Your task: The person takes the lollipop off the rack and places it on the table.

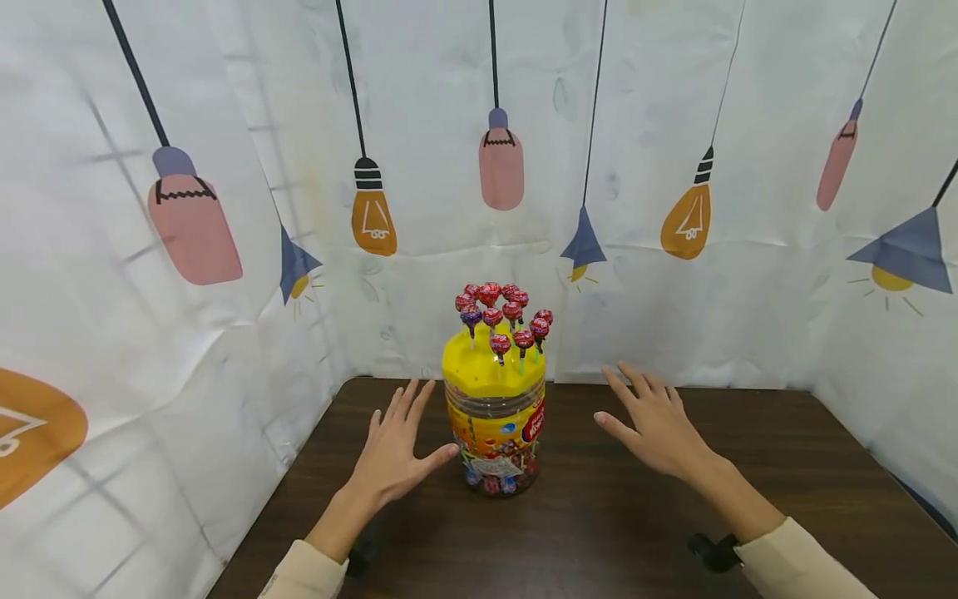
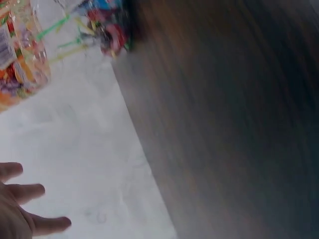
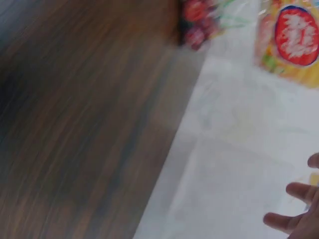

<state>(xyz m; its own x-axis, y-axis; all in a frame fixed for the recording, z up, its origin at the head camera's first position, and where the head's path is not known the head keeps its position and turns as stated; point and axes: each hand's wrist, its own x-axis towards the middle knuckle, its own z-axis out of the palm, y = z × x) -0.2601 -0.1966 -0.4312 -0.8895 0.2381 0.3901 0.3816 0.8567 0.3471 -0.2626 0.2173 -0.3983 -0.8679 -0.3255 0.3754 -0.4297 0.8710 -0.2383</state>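
Note:
A clear plastic lollipop jar [image 1: 496, 424] with a yellow lid [image 1: 482, 370] stands upright on the dark table. Several wrapped lollipops [image 1: 491, 318], mostly red and one purple, stick up out of the lid; more lie inside the jar's bottom. My left hand [image 1: 397, 453] is just left of the jar, fingers spread and straight, thumb pointing toward its side. To the right, my right hand [image 1: 659, 424] hovers farther off with its fingers spread, holding nothing. Both wrist views catch parts of the jar's printed label [image 3: 298, 37] and a few fingertips.
The brown wooden table [image 1: 599, 532] reaches back to a white curtain [image 1: 449, 75] printed with hanging lamps and bulbs. The curtain also runs along the left and right sides. Dark straps with small devices [image 1: 714, 551] sit at the wrists, by the cream sleeves.

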